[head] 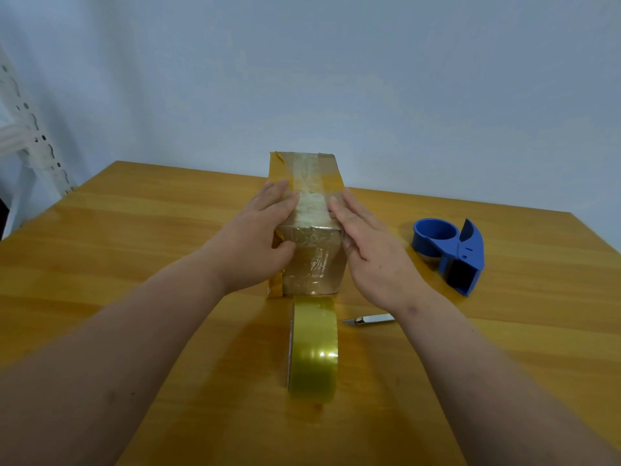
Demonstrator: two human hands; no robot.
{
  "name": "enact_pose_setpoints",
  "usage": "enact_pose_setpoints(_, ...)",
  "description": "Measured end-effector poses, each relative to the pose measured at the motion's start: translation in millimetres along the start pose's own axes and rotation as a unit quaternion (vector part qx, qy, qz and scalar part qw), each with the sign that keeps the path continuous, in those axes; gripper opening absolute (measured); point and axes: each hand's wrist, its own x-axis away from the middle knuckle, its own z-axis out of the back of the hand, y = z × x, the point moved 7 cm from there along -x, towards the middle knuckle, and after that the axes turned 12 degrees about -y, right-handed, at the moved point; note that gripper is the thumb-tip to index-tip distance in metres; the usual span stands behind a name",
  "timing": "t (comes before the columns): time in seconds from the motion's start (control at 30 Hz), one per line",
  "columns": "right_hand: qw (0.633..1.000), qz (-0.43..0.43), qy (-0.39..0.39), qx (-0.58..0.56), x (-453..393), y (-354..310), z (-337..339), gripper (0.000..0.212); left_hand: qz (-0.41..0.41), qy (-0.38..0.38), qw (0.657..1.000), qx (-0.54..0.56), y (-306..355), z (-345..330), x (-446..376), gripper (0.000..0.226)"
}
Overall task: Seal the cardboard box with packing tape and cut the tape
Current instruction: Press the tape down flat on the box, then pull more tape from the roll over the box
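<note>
Filling the lower view, a wooden desk [134, 230] meets a pale wall [336, 79]. Box [311, 264] sits centre; left hand [258, 237] at nine o'clock, right hand [373, 250] at three, fingers flat, pressing its tape strip [311, 200]. Tape roll [312, 348] at six o'clock.

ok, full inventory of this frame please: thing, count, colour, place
cardboard box: 1, brown with clear tape along the top and down the near face, table centre
tape roll: 1, yellowish clear, standing on edge just in front of the box, strip apparently still joined to it
knife: 1, white and silver, lying right of the roll
tape dispenser: 1, blue, right side of the table
table: 1, orange-brown wood
rack: 1, white, perforated, far left edge
hands: 2, bare, left hand and right hand pressed flat on the box's sides and top
</note>
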Motion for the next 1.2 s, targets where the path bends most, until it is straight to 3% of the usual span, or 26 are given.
enact_pose_setpoints(0.13,0.992,-0.080,0.095,-0.011,17,16,4,0.056,0.012,0.049,0.999,0.001,-3,1,11,0.078)
enact_pose_setpoints(0.23,0.987,-0.114,0.109,-0.020,32,23,4,0.049,0.032,0.109,0.993,-0.008,-6,6,21,0.074)
enact_pose_setpoints(0.33,0.987,-0.131,0.091,-0.012,46,24,1,0.037,0.065,0.155,0.985,0.024,-11,10,33,0.063)
enact_pose_setpoints(0.47,0.987,-0.152,0.035,-0.046,60,18,-4,0.013,0.084,0.145,0.985,0.051,-19,-1,46,0.036)
enact_pose_setpoints(0.6,0.975,-0.179,-0.034,-0.128,74,10,-19,0.033,0.113,0.145,0.977,0.111,-21,-10,63,0.012)
enact_pose_setpoints(0.67,0.956,-0.195,-0.052,-0.211,82,4,-26,0.047,0.138,0.119,0.974,0.133,-18,-14,70,0.010)
enact_pose_setpoints(0.73,0.927,-0.223,-0.082,-0.289,89,-2,-35,0.061,0.164,0.042,0.968,0.185,-11,-27,76,0.024)
enact_pose_setpoints(0.83,0.901,-0.254,-0.135,-0.324,98,-11,-54,0.066,0.205,-0.082,0.922,0.317,4,-53,86,0.043)
enact_pose_setpoints(1.0,0.865,-0.183,-0.158,-0.440,101,-21,-73,0.036,0.199,-0.149,0.855,0.455,12,-73,94,0.041)
enact_pose_setpoints(1.07,0.856,-0.156,-0.156,-0.467,105,-23,-75,0.033,0.174,-0.177,0.827,0.505,11,-75,97,0.040)
enact_pose_setpoints(1.2,0.882,-0.113,-0.157,-0.429,113,-25,-82,0.029,0.099,-0.212,0.822,0.519,16,-71,99,0.059)
